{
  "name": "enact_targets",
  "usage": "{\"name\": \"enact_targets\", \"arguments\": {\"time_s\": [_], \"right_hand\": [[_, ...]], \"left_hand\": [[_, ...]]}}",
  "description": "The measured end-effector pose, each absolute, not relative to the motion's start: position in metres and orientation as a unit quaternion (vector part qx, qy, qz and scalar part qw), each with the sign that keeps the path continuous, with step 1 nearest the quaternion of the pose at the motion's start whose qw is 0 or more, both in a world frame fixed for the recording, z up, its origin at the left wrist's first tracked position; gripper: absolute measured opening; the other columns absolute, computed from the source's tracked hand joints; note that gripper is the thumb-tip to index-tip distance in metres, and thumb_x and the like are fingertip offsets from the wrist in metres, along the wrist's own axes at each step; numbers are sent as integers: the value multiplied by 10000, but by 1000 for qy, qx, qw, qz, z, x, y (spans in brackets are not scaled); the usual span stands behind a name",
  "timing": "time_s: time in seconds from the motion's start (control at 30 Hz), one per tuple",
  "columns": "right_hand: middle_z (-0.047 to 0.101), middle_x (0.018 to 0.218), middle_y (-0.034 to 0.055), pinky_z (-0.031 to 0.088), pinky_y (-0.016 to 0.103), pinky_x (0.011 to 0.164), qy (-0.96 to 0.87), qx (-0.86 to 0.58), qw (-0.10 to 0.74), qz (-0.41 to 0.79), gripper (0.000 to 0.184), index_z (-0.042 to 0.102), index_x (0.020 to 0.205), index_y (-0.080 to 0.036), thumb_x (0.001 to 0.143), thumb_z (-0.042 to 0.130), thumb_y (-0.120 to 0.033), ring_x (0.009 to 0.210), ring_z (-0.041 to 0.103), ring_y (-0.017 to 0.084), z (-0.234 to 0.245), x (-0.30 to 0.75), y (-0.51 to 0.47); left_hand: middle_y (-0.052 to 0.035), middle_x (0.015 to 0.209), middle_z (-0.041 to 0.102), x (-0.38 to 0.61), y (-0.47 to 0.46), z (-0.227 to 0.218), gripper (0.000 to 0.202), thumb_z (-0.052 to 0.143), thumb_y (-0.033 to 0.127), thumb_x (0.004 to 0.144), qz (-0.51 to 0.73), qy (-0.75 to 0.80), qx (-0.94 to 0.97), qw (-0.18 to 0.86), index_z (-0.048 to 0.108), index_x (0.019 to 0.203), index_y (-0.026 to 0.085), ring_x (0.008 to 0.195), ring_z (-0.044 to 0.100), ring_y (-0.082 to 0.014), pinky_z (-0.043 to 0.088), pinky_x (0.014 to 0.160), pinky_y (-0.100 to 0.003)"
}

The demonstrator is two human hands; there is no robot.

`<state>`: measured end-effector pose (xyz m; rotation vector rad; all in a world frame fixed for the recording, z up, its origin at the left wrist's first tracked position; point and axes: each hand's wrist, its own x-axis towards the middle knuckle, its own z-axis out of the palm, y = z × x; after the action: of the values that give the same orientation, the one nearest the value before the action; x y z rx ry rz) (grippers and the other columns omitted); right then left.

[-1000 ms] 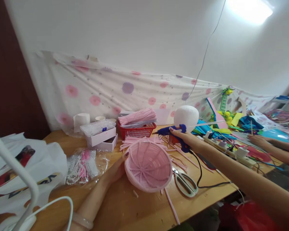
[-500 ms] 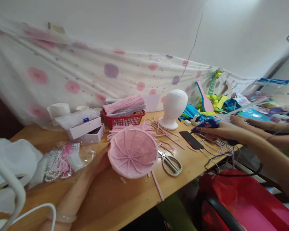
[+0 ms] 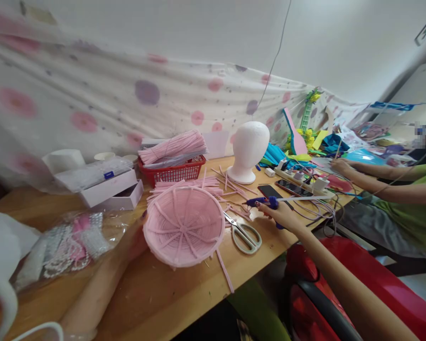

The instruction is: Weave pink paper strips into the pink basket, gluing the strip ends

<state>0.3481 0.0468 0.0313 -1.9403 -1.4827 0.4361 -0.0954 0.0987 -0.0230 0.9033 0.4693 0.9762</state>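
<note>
My left hand [image 3: 135, 239] grips the left rim of a round pink basket [image 3: 184, 227], its hollow turned toward me and pink ribs running out from the middle. Its fingers are partly hidden behind the basket. To the right, my right hand [image 3: 282, 215] is closed around a blue glue gun [image 3: 271, 202], a whitish glue stick jutting from its back and the nozzle pointing left. Scissors [image 3: 246, 237] with pale handles lie between the basket and the glue gun. Pink strips [image 3: 188, 185] are scattered behind the basket, and one strip [image 3: 225, 270] lies near the table edge.
A white foam head [image 3: 249, 151] stands behind. At back left are a red basket [image 3: 170, 173] of pink stems, white boxes [image 3: 110, 187] and bagged beads [image 3: 74, 246]. Phones [image 3: 293, 188] and a power strip [image 3: 305, 181] lie right. A co-worker [image 3: 404, 189] sits beyond a red chair [image 3: 362, 279].
My right hand has brought the glue gun left and lower, from over the phones toward the scissors. The view has shifted right; my left hand still holds the pink basket.
</note>
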Motion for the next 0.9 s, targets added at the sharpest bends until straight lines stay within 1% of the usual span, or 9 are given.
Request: {"name": "enact_targets", "arguments": {"time_s": [0.17, 0.27, 0.43, 0.53, 0.6, 0.7, 0.77, 0.83, 0.9], "right_hand": [[696, 661, 43, 521, 324, 605, -561, -744, 347, 109, 585, 697, 778, -178, 865, 612, -751, 638, 654, 199, 8, 342, 65], [746, 747, 75, 529, 347, 647, -568, -747, 336, 84, 527, 707, 802, -186, 875, 580, -692, 715, 685, 245, 2, 339, 68], [783, 832, 128, 549, 410, 735, -589, -753, 292, 42, 400, 723, 843, -205, 849, 611, -590, 818, 723, 324, 8, 343, 45], [757, 811, 199, 536, 521, 812, -581, -766, 274, -11, 351, 703, 769, -214, 806, 657, -560, 881, 719, 416, 18, 347, 5], [745, 769, 197, 541, 520, 757, -590, -764, 261, -20, 342, 705, 733, -238, 820, 652, -565, 804, 720, 408, 25, 345, -26], [694, 600, 79, 504, 387, 505, -625, -746, 230, 26, 419, 683, 663, -298, 886, 600, -644, 530, 665, 283, 35, 323, -58], [735, 681, 45, 558, 344, 525, -656, -697, 280, 74, 378, 739, 815, -312, 936, 581, -634, 581, 704, 245, 42, 296, -59], [750, 727, 37, 587, 330, 543, -680, -634, 362, 64, 341, 746, 954, -300, 946, 601, -609, 596, 711, 228, 46, 264, -43], [802, 1007, 95, 650, 375, 686, -682, -579, 444, 41, 364, 725, 1143, -265, 938, 646, -555, 815, 780, 259, 47, 234, -17]], "left_hand": [[-93, 1213, 821, -95, 96, -22, 484, 839, 578, 787, 462, 254, 405, 747, 812, 1138, 245, 1452, 556, -408, 412, 1240, -550], [-69, 1185, 831, -93, 94, -24, 488, 873, 613, 734, 469, 266, 394, 745, 825, 1078, 271, 1420, 592, -394, 447, 1219, -519], [-22, 1134, 840, -95, 95, -32, 374, 830, 579, 796, 483, 277, 377, 740, 823, 1036, 292, 1393, 618, -384, 478, 1184, -505], [-74, 1115, 841, -97, 95, -36, 390, 826, 597, 783, 485, 286, 370, 739, 822, 1000, 273, 1377, 628, -404, 472, 1183, -543], [-117, 1147, 831, -95, 93, -38, 427, 826, 600, 776, 484, 295, 369, 737, 820, 1023, 252, 1382, 620, -421, 457, 1188, -578], [-129, 1185, 821, -91, 91, -38, 456, 806, 589, 802, 485, 308, 370, 730, 814, 1093, 238, 1400, 604, -419, 436, 1205, -585], [-124, 1179, 824, -88, 87, -36, 477, 813, 592, 795, 485, 312, 374, 726, 815, 1109, 232, 1407, 596, -417, 431, 1212, -563], [-131, 1197, 819, -87, 82, -32, 511, 822, 588, 789, 482, 312, 382, 724, 812, 1143, 219, 1417, 583, -422, 428, 1213, -549], [-140, 1268, 795, -88, 77, -26, 544, 830, 552, 796, 481, 309, 393, 720, 792, 1220, 214, 1444, 557, -421, 416, 1221, -544]]}}
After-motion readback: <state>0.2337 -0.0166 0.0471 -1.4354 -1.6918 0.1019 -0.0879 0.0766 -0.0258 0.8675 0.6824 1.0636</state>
